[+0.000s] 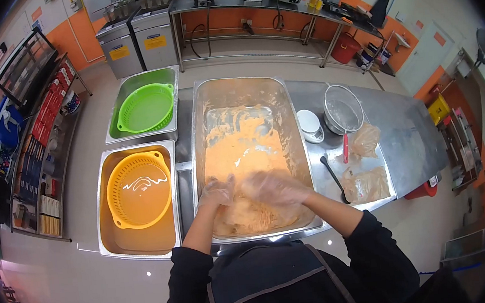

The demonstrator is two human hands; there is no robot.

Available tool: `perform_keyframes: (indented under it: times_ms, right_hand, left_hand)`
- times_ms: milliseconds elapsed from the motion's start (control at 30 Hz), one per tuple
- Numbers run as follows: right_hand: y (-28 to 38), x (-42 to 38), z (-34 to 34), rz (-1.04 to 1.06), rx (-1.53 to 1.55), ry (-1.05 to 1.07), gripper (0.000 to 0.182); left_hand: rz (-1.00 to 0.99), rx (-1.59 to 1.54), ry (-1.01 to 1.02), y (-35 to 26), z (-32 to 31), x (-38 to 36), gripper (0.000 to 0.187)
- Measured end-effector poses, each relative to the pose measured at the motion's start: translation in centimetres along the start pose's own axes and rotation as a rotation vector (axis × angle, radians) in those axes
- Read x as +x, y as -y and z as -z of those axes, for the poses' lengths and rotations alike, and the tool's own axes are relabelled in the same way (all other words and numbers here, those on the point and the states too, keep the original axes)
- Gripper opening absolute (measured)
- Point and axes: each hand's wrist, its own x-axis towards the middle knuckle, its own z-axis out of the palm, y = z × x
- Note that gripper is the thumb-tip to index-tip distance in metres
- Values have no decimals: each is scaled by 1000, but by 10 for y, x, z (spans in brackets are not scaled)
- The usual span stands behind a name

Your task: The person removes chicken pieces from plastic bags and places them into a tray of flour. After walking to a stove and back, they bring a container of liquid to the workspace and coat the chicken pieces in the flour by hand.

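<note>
A large steel tub holds a layer of pale orange flour, with the metal bottom showing through in patches. Shaggy, flour-coated food pieces are heaped at its near end. In a clear plastic glove, my left hand is over the left of this heap, fingers apart and nothing visibly held. My right hand, gloved too, reaches in across the heap from the right. Motion smears its fingers, and I cannot tell whether they grip anything.
To the left, a yellow basket sits in liquid in a steel pan; behind it, a green basket sits in another pan. On the right are a white scale, a sieve, black tongs and plastic bags.
</note>
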Motion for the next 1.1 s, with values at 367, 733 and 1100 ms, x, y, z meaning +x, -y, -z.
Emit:
perform_keyframes:
  times_ms: [367,733,1100]
  right_hand:
    - [-23,-11,-48,-747,445,256,59]
    - [-32,-2,-20,-668,963,-388,68]
    - [-45,-8,35,-412,473,110,45]
  left_hand:
    - [25,-225,423,-40,15,-17,81]
    - [98,-1407,-35,-6,-51,52,65]
    - [-50,-52,-399,5,-9,15,45]
